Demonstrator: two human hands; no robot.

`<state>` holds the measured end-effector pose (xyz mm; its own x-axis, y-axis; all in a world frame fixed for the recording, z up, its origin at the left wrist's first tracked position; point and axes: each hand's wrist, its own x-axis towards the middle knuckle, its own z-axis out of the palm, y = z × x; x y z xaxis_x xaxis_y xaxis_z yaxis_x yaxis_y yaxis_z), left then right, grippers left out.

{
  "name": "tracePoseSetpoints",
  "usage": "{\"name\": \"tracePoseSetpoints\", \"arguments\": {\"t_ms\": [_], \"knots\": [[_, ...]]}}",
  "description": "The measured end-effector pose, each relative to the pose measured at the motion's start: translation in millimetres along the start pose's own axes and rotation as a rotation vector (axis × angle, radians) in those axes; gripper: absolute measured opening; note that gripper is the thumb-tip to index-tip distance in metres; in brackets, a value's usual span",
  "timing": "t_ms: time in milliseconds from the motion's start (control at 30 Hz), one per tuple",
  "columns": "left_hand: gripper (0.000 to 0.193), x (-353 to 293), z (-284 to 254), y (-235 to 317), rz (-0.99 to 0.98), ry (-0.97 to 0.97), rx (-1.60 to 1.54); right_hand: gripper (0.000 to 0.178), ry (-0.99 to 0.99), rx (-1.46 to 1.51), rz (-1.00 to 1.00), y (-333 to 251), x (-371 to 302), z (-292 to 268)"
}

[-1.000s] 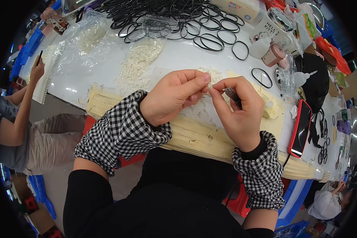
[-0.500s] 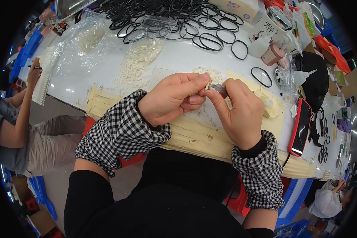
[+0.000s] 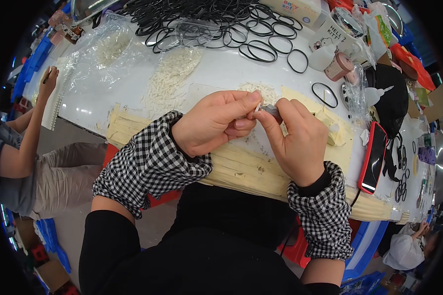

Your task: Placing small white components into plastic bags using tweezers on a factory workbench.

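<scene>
My left hand pinches a small white strip-like piece between thumb and fingers. Against it, my right hand grips a small grey piece, perhaps folded sheet or a block; its exact kind is hard to make out. The fingertips almost meet, and they cover most of both pieces. Behind my hands lies a little pile of white pieces. Farther left on the white table spreads a bigger heap of similar pieces.
Black rubber loops heap at the back. Clear plastic bags lie left. A red-cased phone and black bag are on the right. Yellow tape covers the front edge. Another person's hand holds a pen over a notebook.
My hands stay almost in place; the grey piece has turned slightly in my right fingers. At the left, the other person's writing hand has shifted a little upward and right.
</scene>
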<state>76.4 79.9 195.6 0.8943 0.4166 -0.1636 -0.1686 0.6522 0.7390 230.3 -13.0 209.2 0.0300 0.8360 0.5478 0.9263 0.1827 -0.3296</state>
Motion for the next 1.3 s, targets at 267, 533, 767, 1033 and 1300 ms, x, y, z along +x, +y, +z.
{"name": "tracePoseSetpoints", "arguments": {"t_ms": [267, 533, 767, 1033, 1300], "knots": [[0.027, 0.5, -0.9, -0.7, 0.006, -0.019, 0.013, 0.029, -0.011, 0.017, 0.012, -1.3, 0.2, -1.1], [0.024, -1.0, -3.3, 0.7, 0.0, -0.036, 0.053, 0.03, -0.001, 0.028, 0.012, -2.3, 0.1, -1.5], [0.023, -0.9, -4.9, 0.2, -0.002, -0.047, 0.05, 0.031, -0.036, 0.047, 0.04, -4.2, -0.6, -2.6], [0.023, -0.7, -4.8, 0.1, -0.001, -0.073, 0.012, 0.031, -0.003, 0.045, 0.03, -2.9, -0.7, -0.7], [0.023, -0.5, -6.1, -0.7, 0.003, -0.1, -0.024, 0.03, 0.023, 0.05, 0.022, -0.8, -0.9, 1.6]]}}
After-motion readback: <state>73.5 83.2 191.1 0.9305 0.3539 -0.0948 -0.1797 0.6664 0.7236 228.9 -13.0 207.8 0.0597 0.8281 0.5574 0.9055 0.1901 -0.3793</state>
